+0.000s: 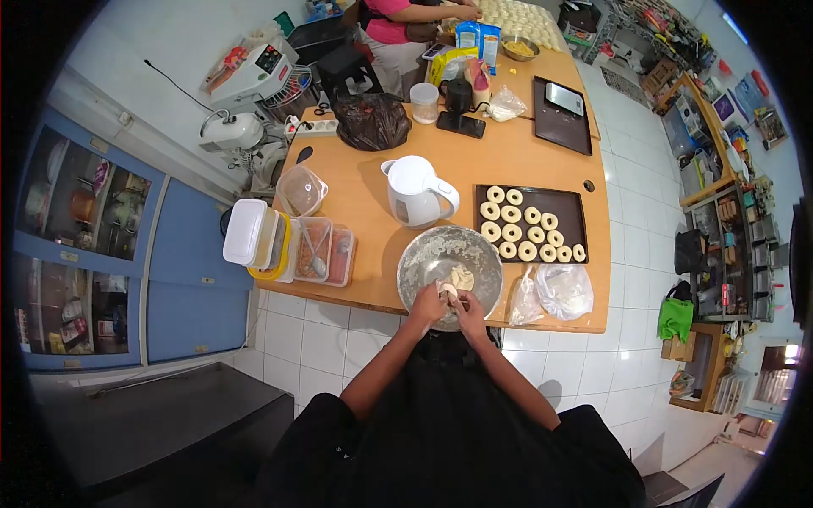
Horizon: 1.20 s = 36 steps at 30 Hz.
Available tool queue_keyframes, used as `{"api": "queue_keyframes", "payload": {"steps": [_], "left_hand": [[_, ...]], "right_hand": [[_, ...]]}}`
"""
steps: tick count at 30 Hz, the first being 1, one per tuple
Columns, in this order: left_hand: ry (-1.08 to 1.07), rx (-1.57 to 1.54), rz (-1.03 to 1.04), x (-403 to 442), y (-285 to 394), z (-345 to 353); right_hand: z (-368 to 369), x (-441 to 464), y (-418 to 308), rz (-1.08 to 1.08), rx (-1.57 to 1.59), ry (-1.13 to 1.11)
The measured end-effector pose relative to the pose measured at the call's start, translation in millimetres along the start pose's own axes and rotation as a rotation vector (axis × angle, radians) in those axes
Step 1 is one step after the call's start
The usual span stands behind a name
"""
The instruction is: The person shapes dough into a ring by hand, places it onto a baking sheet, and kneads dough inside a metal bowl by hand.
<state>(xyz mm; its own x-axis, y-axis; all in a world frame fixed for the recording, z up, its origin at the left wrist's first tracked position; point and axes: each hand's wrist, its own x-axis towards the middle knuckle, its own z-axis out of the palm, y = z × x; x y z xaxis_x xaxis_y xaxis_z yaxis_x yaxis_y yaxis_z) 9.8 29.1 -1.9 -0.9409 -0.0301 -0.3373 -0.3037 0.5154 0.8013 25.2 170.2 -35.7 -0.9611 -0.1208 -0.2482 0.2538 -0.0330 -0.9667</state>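
Note:
Both hands meet over the near part of a metal bowl (415,264) at the table's front edge. My left hand (429,303) and my right hand (468,313) are closed on a small piece of pale dough (448,290) between them. More dough (461,278) lies inside the bowl, whose inner wall is smeared with flour or dough. To the right, a dark tray (569,207) holds several dough rings (511,213). A white kettle (412,190) stands just behind the bowl.
Plastic containers (313,245) stand at the left. Two plastic bags (564,292) lie right of the bowl. Farther back are a black bag (373,121), a jar (424,102), a phone (461,124) and a tray with a scale (564,99). A co-worker (398,34) is at the far end.

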Motion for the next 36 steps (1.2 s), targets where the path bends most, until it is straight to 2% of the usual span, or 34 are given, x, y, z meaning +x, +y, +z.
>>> {"api": "queue_keyframes", "payload": {"steps": [3, 7, 9, 12, 15, 18, 21, 24, 27, 30, 33, 36], "left_hand": [[0.093, 0.153, 0.161, -6, 2, -1], [0.039, 0.141, 0.101, -3, 2, -3], [0.026, 0.074, 0.053, -3, 3, -2], [0.182, 0.194, 0.181, 2, -20, 16], [0.163, 0.228, 0.223, 6, -30, 22], [-0.031, 0.058, 0.047, -7, 19, -9], [-0.004, 0.054, 0.031, -1, 5, 0], [0.169, 0.179, 0.215, 6, -19, 16], [0.151, 0.217, 0.203, 2, -11, 11], [-0.039, 0.039, 0.054, -5, 14, -10], [0.011, 0.071, 0.009, 0, 0, -1], [0.168, 0.214, 0.247, 6, -24, 15]], "right_hand": [[2, 1, -6, 0.023, -0.046, -0.022], [0, 7, -3, -0.086, -0.138, 0.02], [1, 7, 4, -0.062, -0.147, 0.032], [2, 7, 2, -0.031, -0.122, 0.011], [3, 5, -8, -0.06, -0.139, 0.018], [3, 7, -3, -0.044, -0.067, 0.043], [0, 6, 5, -0.011, -0.028, 0.01], [-2, 7, 4, -0.022, -0.053, 0.004], [0, 6, 0, -0.043, -0.055, 0.02], [1, 7, 8, 0.015, 0.012, 0.0], [-1, 9, 12, 0.014, 0.01, -0.01], [-1, 6, -2, -0.035, -0.083, -0.007]]}}
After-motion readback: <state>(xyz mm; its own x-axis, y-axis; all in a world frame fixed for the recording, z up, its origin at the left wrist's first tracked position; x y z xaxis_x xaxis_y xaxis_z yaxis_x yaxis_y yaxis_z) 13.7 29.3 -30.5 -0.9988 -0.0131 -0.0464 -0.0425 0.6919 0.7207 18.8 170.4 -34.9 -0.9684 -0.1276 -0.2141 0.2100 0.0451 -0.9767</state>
